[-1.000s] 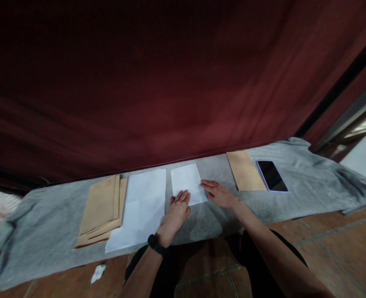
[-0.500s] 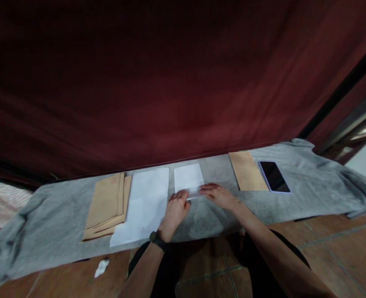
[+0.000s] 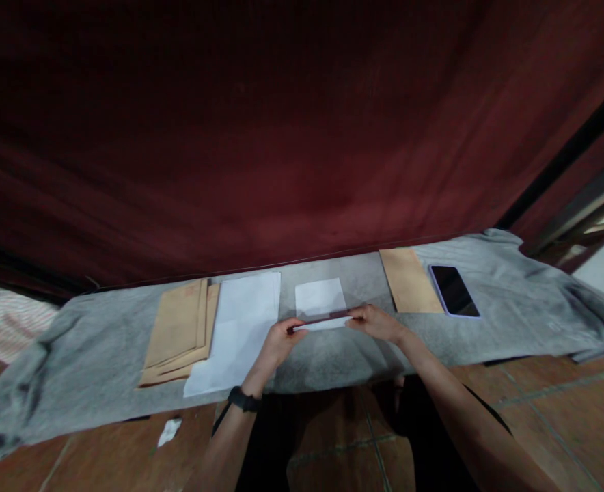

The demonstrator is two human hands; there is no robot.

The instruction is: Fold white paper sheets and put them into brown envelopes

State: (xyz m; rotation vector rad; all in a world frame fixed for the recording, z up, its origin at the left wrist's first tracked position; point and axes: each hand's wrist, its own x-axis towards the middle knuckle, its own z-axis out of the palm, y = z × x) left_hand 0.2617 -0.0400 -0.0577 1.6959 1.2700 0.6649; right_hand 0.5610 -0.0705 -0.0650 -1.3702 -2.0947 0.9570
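Observation:
A small white sheet of paper (image 3: pixel 320 298) lies on the grey cloth (image 3: pixel 76 355) in front of me. My left hand (image 3: pixel 280 339) pinches its near left corner and my right hand (image 3: pixel 376 321) pinches its near right corner. The near edge is lifted off the cloth and folded back toward the far edge. A black band sits on my left wrist.
Left of the sheet lie a larger white paper stack (image 3: pixel 240 328) and several brown envelopes (image 3: pixel 179 331). To the right are one brown envelope (image 3: pixel 409 280) and a dark phone (image 3: pixel 453 290). A red curtain (image 3: pixel 281 137) hangs behind. A paper scrap (image 3: pixel 169 430) lies on the tiled floor.
Both hands went from lying flat on the small sheet to pinching its near corners, and the near edge has lifted and folded away from me.

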